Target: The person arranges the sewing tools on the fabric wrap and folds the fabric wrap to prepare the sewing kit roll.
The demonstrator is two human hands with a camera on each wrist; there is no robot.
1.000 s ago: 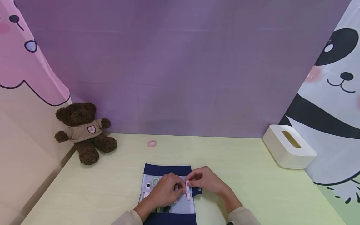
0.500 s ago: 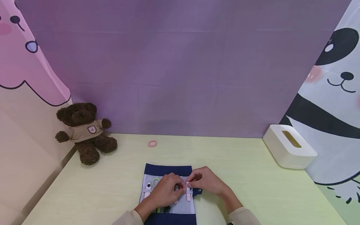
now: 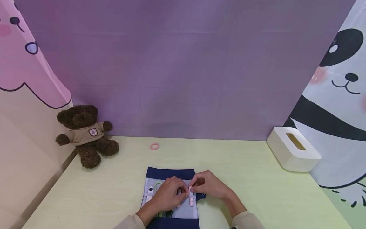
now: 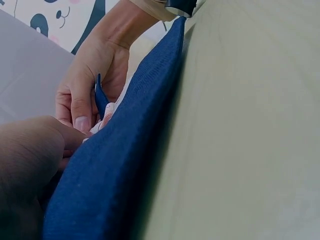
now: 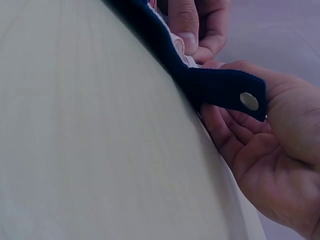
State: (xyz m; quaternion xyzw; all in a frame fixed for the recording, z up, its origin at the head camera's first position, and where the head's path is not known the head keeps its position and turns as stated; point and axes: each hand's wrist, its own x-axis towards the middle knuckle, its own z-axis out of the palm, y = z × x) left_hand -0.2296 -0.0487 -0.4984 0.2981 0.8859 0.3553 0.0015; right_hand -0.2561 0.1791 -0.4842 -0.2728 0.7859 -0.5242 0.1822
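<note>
A navy fabric pouch [image 3: 171, 173] lies unfolded on the table, its pale lilac lining crossed by an elastic band. At its right side a slim pink-and-white patterned stick [image 3: 191, 201] sits under the band. My right hand [image 3: 211, 185] pinches the stick's top end between thumb and fingers. Beside it, my left hand [image 3: 171, 193] reaches across the pouch, thumb and fingertips pinching at the elastic band; its fingertips partly hide that spot. Green-handled scissors [image 3: 158, 185] and a white tool with a black dot [image 3: 150, 190] show left of the left hand.
A snap tab [image 5: 225, 92] sticks out from the pouch's right edge. A pink ring [image 3: 154, 146] lies farther back on the table. The brown teddy bear [image 3: 85, 135] sits at the back left, and a white tissue box [image 3: 294, 149] stands at the back right.
The pink-and-white stick has slid slightly toward me under the band, with my right hand moving down along with it. My left hand stays in place.
</note>
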